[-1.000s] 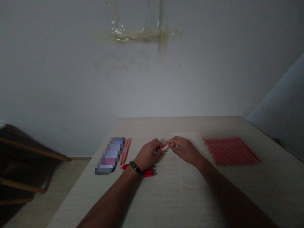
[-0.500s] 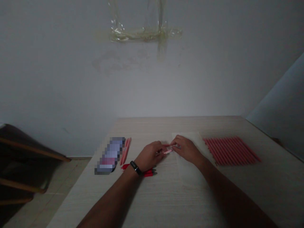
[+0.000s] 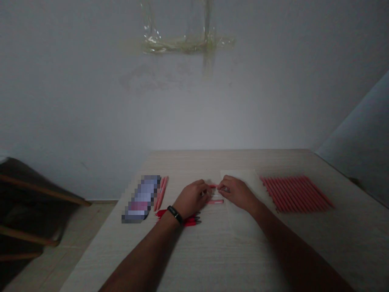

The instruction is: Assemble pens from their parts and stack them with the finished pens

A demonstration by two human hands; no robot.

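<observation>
Over the middle of the table, my left hand (image 3: 194, 198) and my right hand (image 3: 238, 192) face each other with fingers pinched. A thin red pen part (image 3: 213, 186) spans the small gap between them, an end in each hand; its exact form is hidden by the fingers. Just below the fingertips, a short pink piece with a white patch (image 3: 217, 201) lies on the table, partly behind my left hand. Several red pens with grey tips (image 3: 192, 222) lie beneath my left wrist, which wears a black band. My right hand is above a pale sheet (image 3: 243, 221).
Many pink pen-like sticks (image 3: 298, 194) lie in a neat row at the right. At the left are a blurred-out phone (image 3: 141, 198) and a couple of pink sticks (image 3: 161, 194). A wall stands behind the wooden table (image 3: 200, 259); dark furniture (image 3: 30, 207) is on the left.
The pink piece with the white patch, earlier up at my fingers, now lies on the table closer to me. My hands stay nearly in place, still pinching the red part.
</observation>
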